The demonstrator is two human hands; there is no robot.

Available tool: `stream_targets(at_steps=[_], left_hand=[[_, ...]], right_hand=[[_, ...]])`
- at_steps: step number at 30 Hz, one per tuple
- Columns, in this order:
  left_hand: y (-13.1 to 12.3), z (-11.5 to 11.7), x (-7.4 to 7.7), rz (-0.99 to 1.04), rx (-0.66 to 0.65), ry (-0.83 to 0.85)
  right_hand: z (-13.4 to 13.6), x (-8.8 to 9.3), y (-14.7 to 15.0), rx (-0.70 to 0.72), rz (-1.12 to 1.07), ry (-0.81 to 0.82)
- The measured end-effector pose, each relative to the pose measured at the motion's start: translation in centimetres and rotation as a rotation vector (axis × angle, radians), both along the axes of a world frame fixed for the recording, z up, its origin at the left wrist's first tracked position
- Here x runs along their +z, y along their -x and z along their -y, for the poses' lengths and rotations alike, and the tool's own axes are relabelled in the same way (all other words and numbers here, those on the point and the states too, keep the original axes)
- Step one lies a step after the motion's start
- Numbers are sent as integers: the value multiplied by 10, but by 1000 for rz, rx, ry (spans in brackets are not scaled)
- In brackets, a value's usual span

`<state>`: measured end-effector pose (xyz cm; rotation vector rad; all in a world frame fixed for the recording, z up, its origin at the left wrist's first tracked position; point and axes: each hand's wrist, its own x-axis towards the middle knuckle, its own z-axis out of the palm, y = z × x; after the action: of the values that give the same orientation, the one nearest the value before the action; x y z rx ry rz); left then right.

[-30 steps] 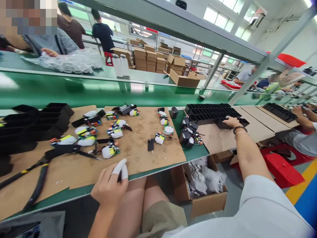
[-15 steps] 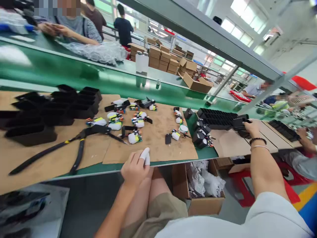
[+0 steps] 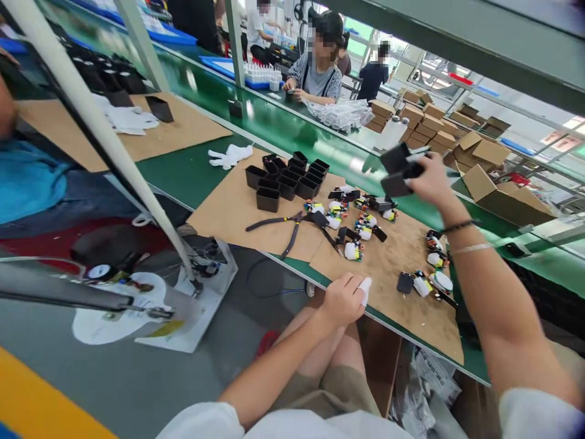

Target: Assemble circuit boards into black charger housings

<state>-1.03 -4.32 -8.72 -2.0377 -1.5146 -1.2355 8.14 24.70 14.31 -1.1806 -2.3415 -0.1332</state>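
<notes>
My right hand is raised over the back of the bench, its fingers closed on black plastic cases. Near the front edge rests my left hand, fingers curled, with white covers on fingertips; whether it holds anything is hidden. Small circuit assemblies with white and yellow parts lie on the brown cardboard between and around my hands. Long black pliers lie left of them. Behind the pliers stands a group of open black cases. More assemblies sit below my right forearm.
A white glove lies on the green bench at the left. Metal posts and an overhead beam frame the bench. Across it, a person works beside clear plastic bags. Cardboard boxes stand at the back right.
The view has swung left. My right hand has moved from the row of black cases at the right to above the bench, carrying black cases. My left hand remains near the front edge.
</notes>
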Motion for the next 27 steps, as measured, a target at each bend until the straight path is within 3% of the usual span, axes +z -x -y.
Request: stream_targets(at_steps=[4, 7, 11, 18, 23, 27], left_hand=[[1, 1, 1, -18, 9, 6], [2, -1, 0, -39, 10, -8], [-1, -3, -2, -40, -7, -54], [-3, -2, -2, 17, -16, -95], [-2, 0, 0, 11, -10, -80], [-1, 0, 1, 26, 12, -100]], right_hand=[[-21, -36, 120, -134, -22, 107], [-25, -62, 158, -235, 7, 179], [-31, -83, 162, -208, 173, 281], [-25, -78, 156, 93, 484, 423], [-6, -75, 153, 244, 527, 471], [13, -82, 167, 293, 478, 483]])
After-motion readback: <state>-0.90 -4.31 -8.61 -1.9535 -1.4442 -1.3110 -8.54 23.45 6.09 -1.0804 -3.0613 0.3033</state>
